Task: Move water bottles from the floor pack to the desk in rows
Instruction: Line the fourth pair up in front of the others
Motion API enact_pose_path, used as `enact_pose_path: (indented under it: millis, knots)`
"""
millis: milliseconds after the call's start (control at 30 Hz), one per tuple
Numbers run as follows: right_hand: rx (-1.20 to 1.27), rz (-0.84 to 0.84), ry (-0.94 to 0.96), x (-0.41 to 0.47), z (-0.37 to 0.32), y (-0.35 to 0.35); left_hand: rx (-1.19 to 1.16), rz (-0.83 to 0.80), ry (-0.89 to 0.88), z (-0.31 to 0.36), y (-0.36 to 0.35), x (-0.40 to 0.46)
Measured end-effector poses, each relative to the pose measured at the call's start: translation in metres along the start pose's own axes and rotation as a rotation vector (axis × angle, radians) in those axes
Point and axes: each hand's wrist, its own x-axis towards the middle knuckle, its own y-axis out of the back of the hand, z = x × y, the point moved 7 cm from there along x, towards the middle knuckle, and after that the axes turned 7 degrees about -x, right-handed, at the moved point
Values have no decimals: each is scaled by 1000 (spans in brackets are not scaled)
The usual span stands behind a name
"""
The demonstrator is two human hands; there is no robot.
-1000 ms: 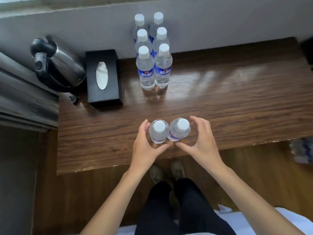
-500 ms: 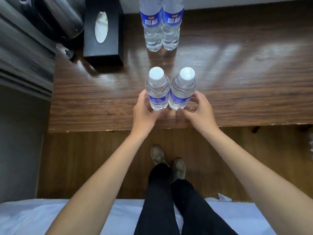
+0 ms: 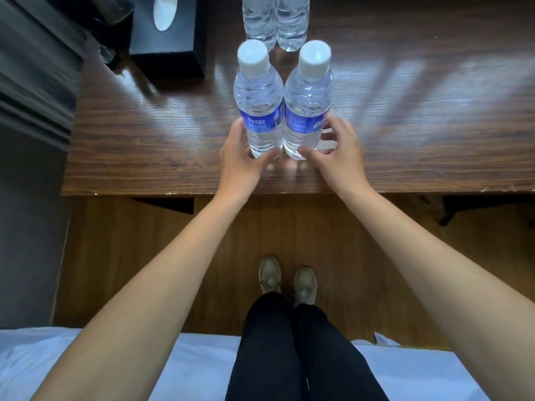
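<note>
Bottles on bench, both hands cupped

Bedsheet [image 3: 115, 360] lies nearest you, then wood floor [image 3: 130, 256]. Your left hand [image 3: 240, 163] curls round the left bottle [image 3: 259, 111]; your right hand [image 3: 335, 157] round the right bottle [image 3: 307, 111], both upright, touching, on the bench [image 3: 419, 125]. Beyond: two more bottles [image 3: 275, 21], tissue box [image 3: 168, 36].

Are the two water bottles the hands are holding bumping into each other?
Touching. In the head view, the left bottle and the right bottle press side by side on the desk, with no gap at their widest parts.
</note>
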Motion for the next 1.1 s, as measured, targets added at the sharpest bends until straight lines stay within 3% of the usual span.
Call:
enact_pose_path:
  millis: [567, 867, 1100]
  knots:
    - [192, -1, 18, 2, 16, -15, -192, -19, -75, -17, -6, 1]
    - [227, 29, 37, 0, 15, -18, -132, 138, -64, -19, -1, -1]
    - [241, 40, 34, 0, 18, -17, -232, -40, -83, -20, -10, -10]
